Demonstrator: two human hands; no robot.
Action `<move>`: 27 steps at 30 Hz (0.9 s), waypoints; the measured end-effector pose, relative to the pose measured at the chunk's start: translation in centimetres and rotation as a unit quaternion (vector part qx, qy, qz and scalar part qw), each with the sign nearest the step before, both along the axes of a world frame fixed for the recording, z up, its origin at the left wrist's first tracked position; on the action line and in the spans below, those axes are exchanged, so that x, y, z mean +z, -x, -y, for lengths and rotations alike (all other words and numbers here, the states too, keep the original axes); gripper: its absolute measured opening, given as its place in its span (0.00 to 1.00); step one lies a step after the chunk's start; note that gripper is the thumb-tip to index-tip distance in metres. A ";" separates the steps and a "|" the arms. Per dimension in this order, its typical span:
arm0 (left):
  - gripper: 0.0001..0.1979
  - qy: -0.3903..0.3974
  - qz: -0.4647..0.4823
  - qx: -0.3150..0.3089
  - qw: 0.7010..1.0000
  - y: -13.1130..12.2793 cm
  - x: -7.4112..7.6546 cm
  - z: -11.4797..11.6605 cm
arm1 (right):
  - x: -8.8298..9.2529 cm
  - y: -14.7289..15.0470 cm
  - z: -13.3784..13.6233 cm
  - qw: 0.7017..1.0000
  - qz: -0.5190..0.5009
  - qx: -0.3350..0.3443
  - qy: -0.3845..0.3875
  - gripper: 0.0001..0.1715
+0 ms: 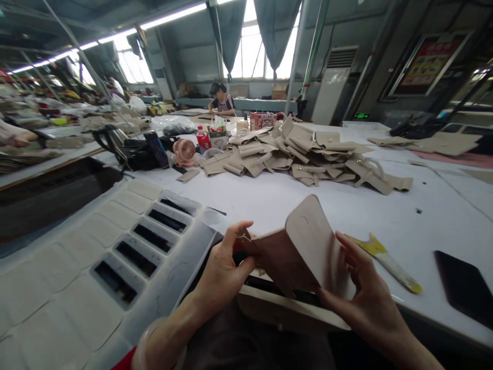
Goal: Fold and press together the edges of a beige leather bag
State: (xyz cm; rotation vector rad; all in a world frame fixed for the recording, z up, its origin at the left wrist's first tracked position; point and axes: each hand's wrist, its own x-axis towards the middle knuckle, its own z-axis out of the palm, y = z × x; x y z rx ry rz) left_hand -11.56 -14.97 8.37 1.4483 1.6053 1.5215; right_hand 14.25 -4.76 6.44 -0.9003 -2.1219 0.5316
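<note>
Between my hands, above the table's front edge, is a beige bag piece (281, 252) of leather-like material, its pale rounded flap (310, 234) standing tilted up. My left hand (227, 262) is closed on the piece's left edge, with the thumb below and the fingertips near a small metal fitting (244, 235). My right hand (364, 288) grips the flap's right side between thumb and fingers. Just below lies another beige panel (288, 311) with a dark gap above it; I cannot tell whether it is joined to the piece.
Left stands a translucent plastic rack (175, 272) with pale panels and dark slots. A yellow-and-white tool (389, 259) and black phone (464, 282) lie right. Across the white table (246, 198) are piled beige pieces (304, 154), a pink fan (184, 152) and red bottle (202, 139). Another person (222, 100) sits beyond.
</note>
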 end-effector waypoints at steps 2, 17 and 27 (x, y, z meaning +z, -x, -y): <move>0.30 0.010 -0.027 0.011 1.000 -0.1 -0.5 0.1 | -0.3 0.1 0.0 1.000 0.018 0.003 -0.015 0.47; 0.16 0.079 -0.164 -0.001 0.983 0.5 -6.2 0.9 | -2.5 -2.0 -0.3 0.951 0.234 0.077 -0.188 0.38; 0.31 0.111 0.375 0.013 0.920 0.9 -13.2 2.2 | -3.0 0.4 -1.4 0.939 0.300 0.140 -0.096 0.42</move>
